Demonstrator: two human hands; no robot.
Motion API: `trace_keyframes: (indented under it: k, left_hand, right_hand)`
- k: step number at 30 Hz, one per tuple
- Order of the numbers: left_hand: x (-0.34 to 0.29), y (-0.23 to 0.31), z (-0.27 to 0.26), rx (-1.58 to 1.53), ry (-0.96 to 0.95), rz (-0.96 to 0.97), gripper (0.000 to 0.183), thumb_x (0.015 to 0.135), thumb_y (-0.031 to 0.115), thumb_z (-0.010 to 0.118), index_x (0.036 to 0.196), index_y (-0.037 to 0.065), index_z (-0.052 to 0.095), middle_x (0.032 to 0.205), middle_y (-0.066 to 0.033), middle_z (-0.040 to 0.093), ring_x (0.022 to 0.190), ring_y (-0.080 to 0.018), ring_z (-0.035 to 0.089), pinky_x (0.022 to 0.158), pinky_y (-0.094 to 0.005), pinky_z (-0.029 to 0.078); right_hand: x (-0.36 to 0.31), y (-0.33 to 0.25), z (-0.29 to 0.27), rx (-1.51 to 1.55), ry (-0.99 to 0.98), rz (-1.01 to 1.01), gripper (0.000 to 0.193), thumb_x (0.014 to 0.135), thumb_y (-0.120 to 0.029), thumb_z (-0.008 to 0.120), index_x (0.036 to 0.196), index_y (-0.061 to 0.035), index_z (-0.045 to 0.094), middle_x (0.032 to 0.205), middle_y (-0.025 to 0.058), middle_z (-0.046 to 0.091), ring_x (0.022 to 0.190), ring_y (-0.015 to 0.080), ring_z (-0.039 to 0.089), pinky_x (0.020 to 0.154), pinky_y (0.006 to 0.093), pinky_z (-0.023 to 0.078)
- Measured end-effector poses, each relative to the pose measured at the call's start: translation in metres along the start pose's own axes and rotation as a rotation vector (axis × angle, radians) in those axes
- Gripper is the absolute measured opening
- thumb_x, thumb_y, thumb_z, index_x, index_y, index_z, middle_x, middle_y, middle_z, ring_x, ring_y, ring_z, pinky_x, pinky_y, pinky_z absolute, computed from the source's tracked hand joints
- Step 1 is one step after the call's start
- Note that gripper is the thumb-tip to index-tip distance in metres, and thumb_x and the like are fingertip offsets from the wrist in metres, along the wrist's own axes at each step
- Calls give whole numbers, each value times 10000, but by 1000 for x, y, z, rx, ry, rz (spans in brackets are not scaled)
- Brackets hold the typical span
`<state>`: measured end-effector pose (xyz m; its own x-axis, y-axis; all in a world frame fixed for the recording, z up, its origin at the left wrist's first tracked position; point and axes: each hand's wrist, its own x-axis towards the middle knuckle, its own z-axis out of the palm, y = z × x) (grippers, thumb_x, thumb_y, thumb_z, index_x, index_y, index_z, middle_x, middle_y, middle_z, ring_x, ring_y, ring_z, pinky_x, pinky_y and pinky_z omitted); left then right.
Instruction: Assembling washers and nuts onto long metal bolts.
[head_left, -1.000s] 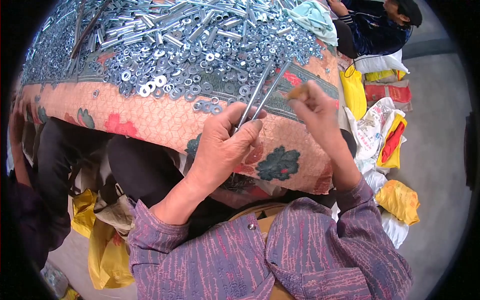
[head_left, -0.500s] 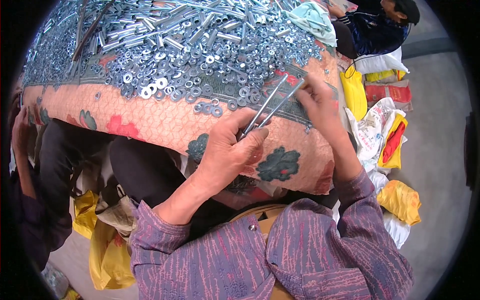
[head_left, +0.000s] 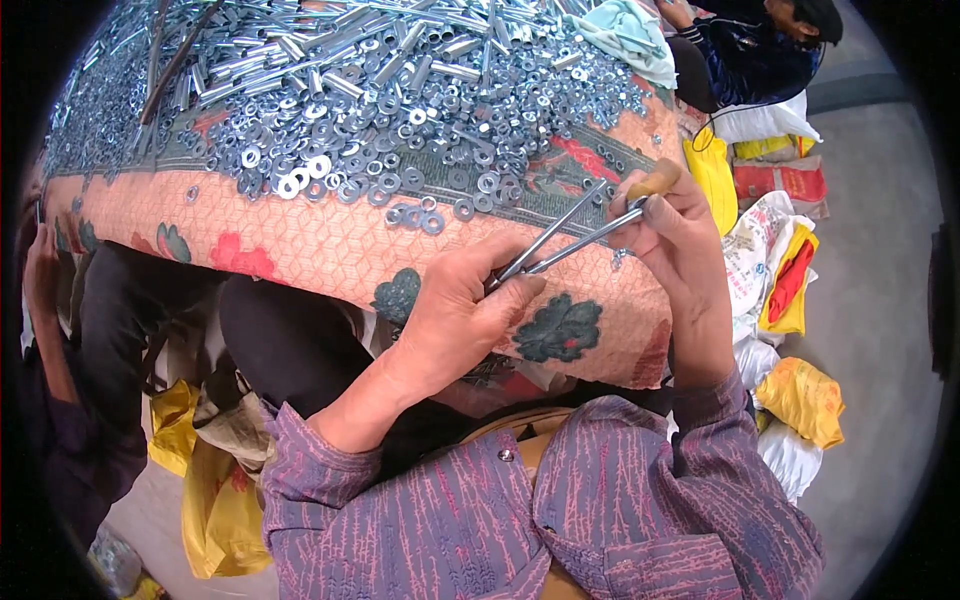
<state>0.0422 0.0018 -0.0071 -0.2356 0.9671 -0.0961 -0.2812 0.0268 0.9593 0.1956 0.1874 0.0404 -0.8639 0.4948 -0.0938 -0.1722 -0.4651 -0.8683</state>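
Observation:
My left hand (head_left: 465, 305) is closed round the near ends of two slim metal rods (head_left: 585, 239), which spread apart toward the upper right. Just beyond the far end of the lower rod, the fingertips of my right hand (head_left: 685, 235) are pinched together. A yellow-brown cover wraps one of that hand's fingers. Something small and dark shows at the rod's tip between the fingertips, too small to make out. Flat washers (head_left: 410, 217) lie loose on the flowered cloth (head_left: 330, 245), beyond my left hand.
A big heap of metal tubes, rods, nuts and washers (head_left: 350, 120) covers the far table. A pale green cloth (head_left: 625, 40) lies at its right end. Sacks (head_left: 755, 260) line the floor to the right. One person (head_left: 750, 60) sits far right; another's hand (head_left: 40, 270) shows at left.
My right hand has turned and closed its fingertips at the end of the lower rod. That rod has swung down to the right, so the two rods stand wider apart.

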Motion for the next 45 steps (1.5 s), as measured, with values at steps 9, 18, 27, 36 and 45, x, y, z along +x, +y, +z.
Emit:
trace_keyframes:
  k: [9, 18, 27, 36, 45]
  left_hand:
    - [1, -8, -1, -435, -105, -227, 162, 887, 95, 621, 1007, -13, 614, 679, -25, 581, 489, -42, 468, 428, -170, 328]
    - [1, -6, 1, -454, -38, -70, 114, 879, 87, 639, 965, 16, 614, 669, -5, 566, 525, -36, 499, 432, -174, 365]
    - [3, -6, -1, -498, 0, -3, 99, 876, 68, 646, 959, 28, 609, 676, 2, 580, 529, -36, 491, 444, -180, 318]
    - [4, -4, -4, -497, -6, -61, 84, 884, 66, 621, 959, 33, 601, 661, 16, 549, 483, -25, 439, 415, -176, 268]
    - [5, -5, -4, -433, -3, -80, 69, 890, 64, 597, 899, 12, 553, 609, 7, 501, 485, -40, 450, 420, -205, 325]
  right_hand:
    - [-18, 33, 40, -966, 261, -735, 127, 931, -26, 544, 1035, 42, 519, 1023, 197, 594, 822, 208, 632, 684, 307, 567]
    - [49, -5, -31, -1456, 415, -559, 345, 835, -92, 630, 1169, -10, 599, 999, 122, 632, 835, 221, 638, 764, 326, 501]
    - [80, 3, -82, -1928, 396, -510, 257, 774, -144, 690, 984, -11, 622, 924, 160, 616, 778, 289, 628, 732, 407, 480]
    - [76, -7, -81, -1842, 407, -314, 206, 774, -136, 697, 916, 2, 641, 741, 112, 636, 679, 230, 629, 640, 350, 485]
    - [23, -17, 17, -581, 66, -66, 121, 861, -33, 615, 965, 30, 626, 752, 55, 634, 602, 113, 593, 540, 242, 485]
